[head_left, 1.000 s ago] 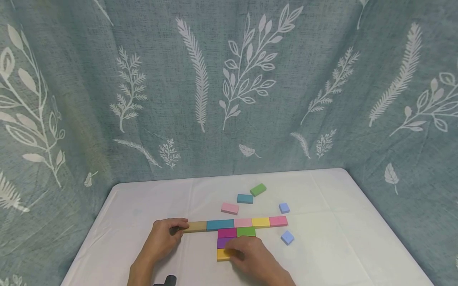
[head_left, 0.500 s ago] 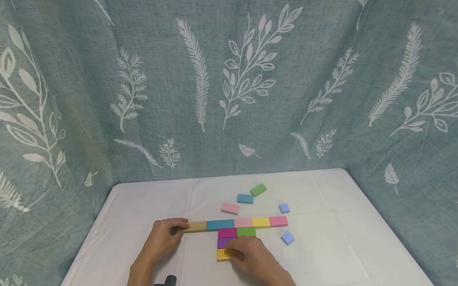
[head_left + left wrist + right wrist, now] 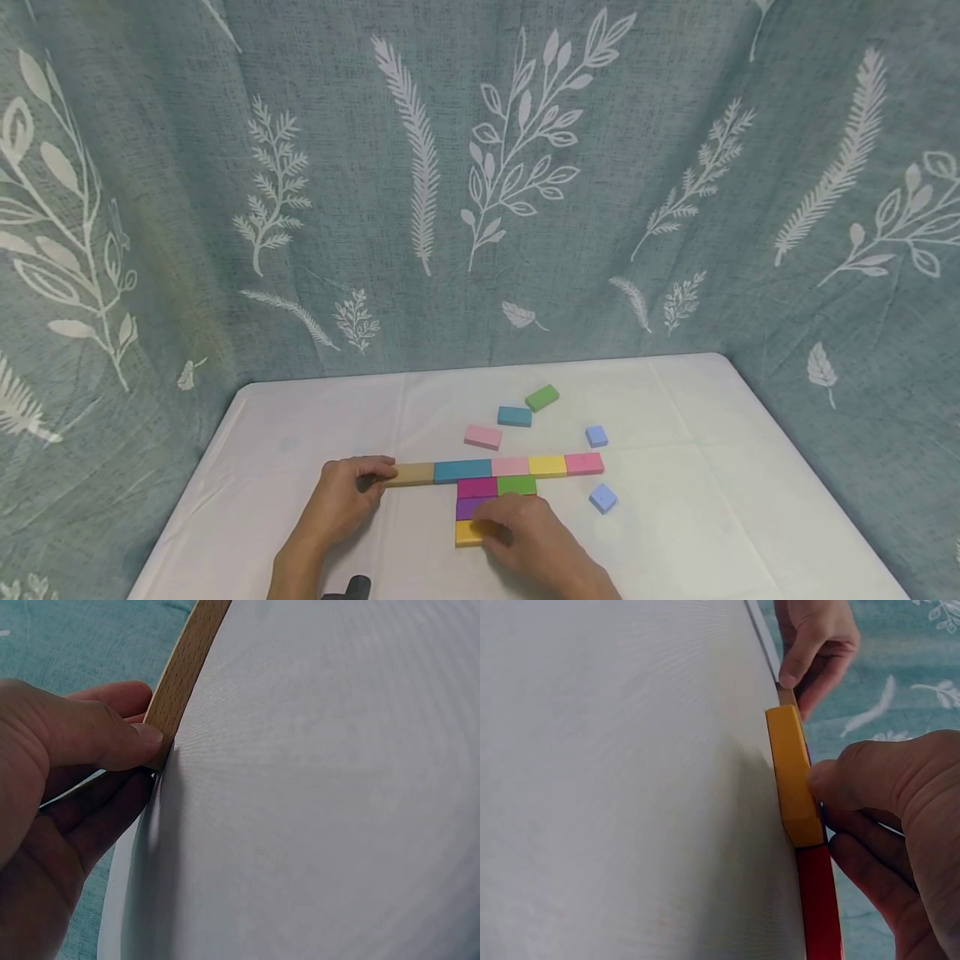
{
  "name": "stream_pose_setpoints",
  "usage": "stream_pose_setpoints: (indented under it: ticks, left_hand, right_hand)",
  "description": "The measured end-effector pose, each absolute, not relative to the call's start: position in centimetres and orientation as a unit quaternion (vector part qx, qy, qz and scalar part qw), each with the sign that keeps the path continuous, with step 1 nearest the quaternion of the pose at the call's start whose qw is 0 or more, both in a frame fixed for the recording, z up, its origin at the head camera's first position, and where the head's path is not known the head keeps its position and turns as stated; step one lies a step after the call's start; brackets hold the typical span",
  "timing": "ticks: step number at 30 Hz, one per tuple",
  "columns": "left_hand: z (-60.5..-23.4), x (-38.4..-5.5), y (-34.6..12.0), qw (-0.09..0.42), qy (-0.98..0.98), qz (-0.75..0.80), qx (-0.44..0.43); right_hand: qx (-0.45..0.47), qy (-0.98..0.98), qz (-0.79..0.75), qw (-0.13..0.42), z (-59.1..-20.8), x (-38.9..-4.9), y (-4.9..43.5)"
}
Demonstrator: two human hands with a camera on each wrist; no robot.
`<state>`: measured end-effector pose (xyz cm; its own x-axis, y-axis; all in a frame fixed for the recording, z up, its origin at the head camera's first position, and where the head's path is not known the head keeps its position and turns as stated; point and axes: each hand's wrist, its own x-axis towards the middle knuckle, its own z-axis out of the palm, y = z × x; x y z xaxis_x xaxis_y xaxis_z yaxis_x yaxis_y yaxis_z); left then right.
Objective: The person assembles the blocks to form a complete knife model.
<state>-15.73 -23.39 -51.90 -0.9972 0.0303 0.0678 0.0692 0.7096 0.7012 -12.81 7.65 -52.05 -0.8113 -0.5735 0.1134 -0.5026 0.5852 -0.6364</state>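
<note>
The left hand pinches the left end of a wooden block, the thumb pressed to its near side and a finger showing on the far side. The light brown block has dark flecks in its grain and runs out of view. The white table spreads to the right; teal fabric lies beyond the hand, blurred.

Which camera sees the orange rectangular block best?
The right wrist view: the orange rectangular block looks large and close there. In the head view, the right hand partly covers it; the left wrist view doesn't show it.
</note>
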Motion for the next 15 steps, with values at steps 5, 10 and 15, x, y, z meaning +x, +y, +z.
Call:
stream_pose_setpoints:
  ticks: [5,10,15]
  left_hand:
    - [-51.9,-15.8,-23.4,0.025,-0.924,-0.381,-0.026]
    - [-51.9,-15.9,-23.5,0.027,-0.923,-0.383,-0.031]
    - [-52.0,-16.0,-23.6,0.027,-0.922,-0.385,-0.033]
  right_hand:
    - [-0.292,0.874,-0.382,0.068,-51.6,-13.3,8.2]
    - [-0.273,0.877,-0.393,0.029,-50.0,-15.1,9.8]
    - [-0.252,0.888,-0.382,-0.04,-47.8,-17.8,12.0]
